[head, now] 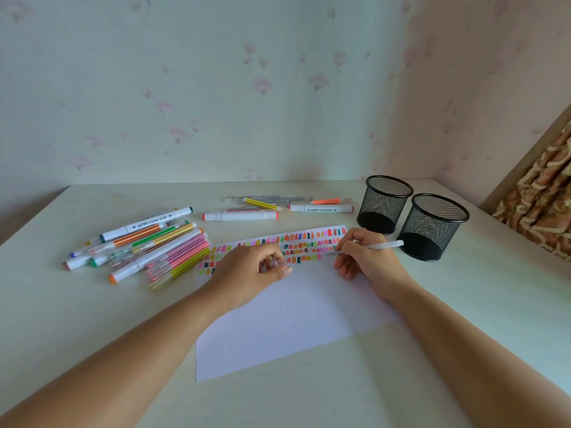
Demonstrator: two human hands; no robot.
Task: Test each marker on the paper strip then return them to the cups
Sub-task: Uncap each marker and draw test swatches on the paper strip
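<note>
A white paper sheet [278, 316] lies on the table, its far edge covered with rows of colour swatches [309, 242]. My right hand [367, 261] grips a pale marker [383, 245], tip down on the swatch rows near the right end. On the paper, my left hand [247, 273] rests and pinches a clear marker cap [273, 264]. Two black mesh cups [384, 203] [432, 227] stand at the right, both without markers. A pile of markers [148, 248] lies at the left, and a smaller group of markers [272, 208] behind the paper.
The table [92, 319] meets a wall at the back and right. A patterned cloth [543, 196] hangs beyond the table's right edge. The mesh cups stand close to my right hand.
</note>
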